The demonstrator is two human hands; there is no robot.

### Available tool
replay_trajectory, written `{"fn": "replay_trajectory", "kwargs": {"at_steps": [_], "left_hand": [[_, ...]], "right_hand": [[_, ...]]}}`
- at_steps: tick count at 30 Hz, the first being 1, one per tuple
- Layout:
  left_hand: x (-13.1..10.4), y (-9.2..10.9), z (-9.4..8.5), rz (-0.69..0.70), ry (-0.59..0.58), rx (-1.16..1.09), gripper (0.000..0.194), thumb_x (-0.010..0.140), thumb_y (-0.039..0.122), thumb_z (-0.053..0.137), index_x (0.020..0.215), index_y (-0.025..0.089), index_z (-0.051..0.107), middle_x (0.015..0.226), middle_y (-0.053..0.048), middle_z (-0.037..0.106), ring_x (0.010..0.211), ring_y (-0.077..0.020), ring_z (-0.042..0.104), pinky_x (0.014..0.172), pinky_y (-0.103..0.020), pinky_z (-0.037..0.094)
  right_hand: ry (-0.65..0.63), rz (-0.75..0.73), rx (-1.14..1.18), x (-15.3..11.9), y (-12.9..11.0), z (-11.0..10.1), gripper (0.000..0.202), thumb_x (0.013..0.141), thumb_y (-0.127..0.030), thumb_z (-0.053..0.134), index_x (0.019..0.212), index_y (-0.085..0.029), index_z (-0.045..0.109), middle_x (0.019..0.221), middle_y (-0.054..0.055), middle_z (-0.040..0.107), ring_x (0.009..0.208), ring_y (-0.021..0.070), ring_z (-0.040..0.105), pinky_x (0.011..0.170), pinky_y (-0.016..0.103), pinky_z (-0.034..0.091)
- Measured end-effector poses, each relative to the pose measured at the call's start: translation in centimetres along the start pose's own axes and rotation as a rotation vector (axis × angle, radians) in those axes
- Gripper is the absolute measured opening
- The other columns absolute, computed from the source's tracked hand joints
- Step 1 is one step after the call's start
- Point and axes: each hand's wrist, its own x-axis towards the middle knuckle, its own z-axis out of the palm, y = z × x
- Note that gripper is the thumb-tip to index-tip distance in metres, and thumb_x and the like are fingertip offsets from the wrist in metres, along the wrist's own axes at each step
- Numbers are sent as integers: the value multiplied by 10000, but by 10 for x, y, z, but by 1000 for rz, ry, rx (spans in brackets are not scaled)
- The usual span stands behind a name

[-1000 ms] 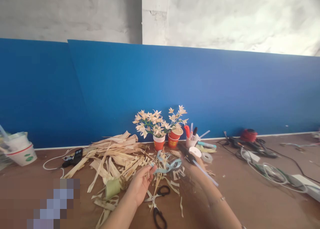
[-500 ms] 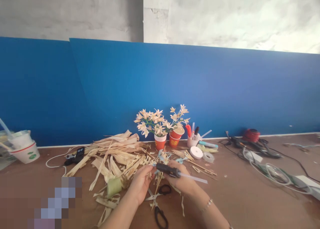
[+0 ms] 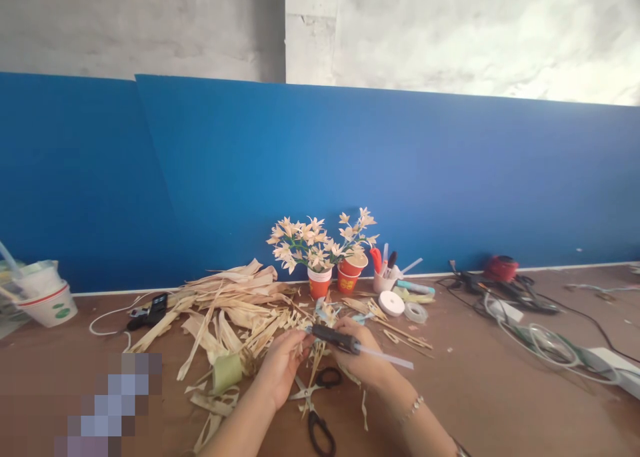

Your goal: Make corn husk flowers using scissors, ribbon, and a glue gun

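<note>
My right hand (image 3: pixel 357 357) is closed around a black hot glue gun (image 3: pixel 335 338), and a clear glue stick (image 3: pixel 387 358) juts from its back end. The gun's tip points left, at the fingers of my left hand (image 3: pixel 283 360). Those fingers are pinched together at the tip; what they hold is too small and too covered to name. Below my hands lie open scissors (image 3: pixel 311 394) with black handles. Dried husk strips (image 3: pixel 230 304) are heaped to the left, with scraps under both hands.
Pale husk flowers (image 3: pixel 305 237) stand in a paper cup (image 3: pixel 320 285), beside more in red cups (image 3: pixel 347 280). A pen cup (image 3: pixel 384 282), white roll (image 3: pixel 391 303) and clear tape (image 3: pixel 416 312) sit right of them. Cables (image 3: pixel 550 350) sprawl far right; a white tub (image 3: pixel 50 305) stands far left.
Almost nothing differs. The view has shifted very slightly, and both hands keep the same pose, with the glue gun's tip still at my left fingertips.
</note>
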Motion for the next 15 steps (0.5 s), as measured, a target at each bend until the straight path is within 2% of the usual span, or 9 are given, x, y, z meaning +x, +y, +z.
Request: {"fn": "replay_trajectory", "kwargs": {"at_steps": [15], "left_hand": [[-3,3,4,3,-19,-11,47,639,131,687,676,139,660,772,-33,714,785,-156,650,651,-221,448]], "right_hand": [[-8,-9,-76,-1,-4,-1,142,674,-56,535,614,-157,616,737,28,583,652,130,556,622,223,427]]}}
